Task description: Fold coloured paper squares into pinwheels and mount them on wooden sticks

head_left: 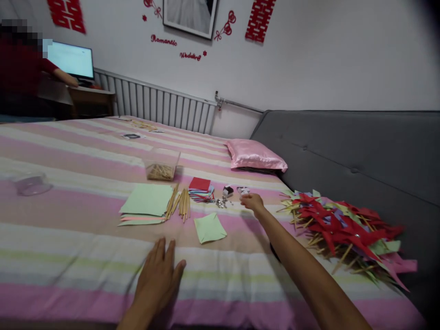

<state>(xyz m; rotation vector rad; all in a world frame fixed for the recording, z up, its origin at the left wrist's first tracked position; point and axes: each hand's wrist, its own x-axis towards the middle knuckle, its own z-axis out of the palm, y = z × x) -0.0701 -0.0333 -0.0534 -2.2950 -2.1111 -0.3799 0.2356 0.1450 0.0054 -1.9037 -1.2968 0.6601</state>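
My left hand [158,270] lies flat on the striped bedspread, fingers stretched out, holding nothing. Across the bed, my right hand [252,202] has its fingers drawn together at the edge of a small black-and-white packet [242,190]; what is between the fingertips is too small to make out. Beside it stand a second small dark-and-white packet [227,190] and a scatter of small shiny metal pieces [222,202]. Between my hands lies a light green paper square [210,228] with cuts or creases running from its corners.
Left of centre are green paper sheets [146,200], wooden sticks [184,204] and a stack of small coloured squares [200,184]. Behind stands a clear box [161,164] of sticks. Finished paper pinwheels [343,233] pile up at right, below a pink pillow [256,154]. A person [24,73] sits far left.
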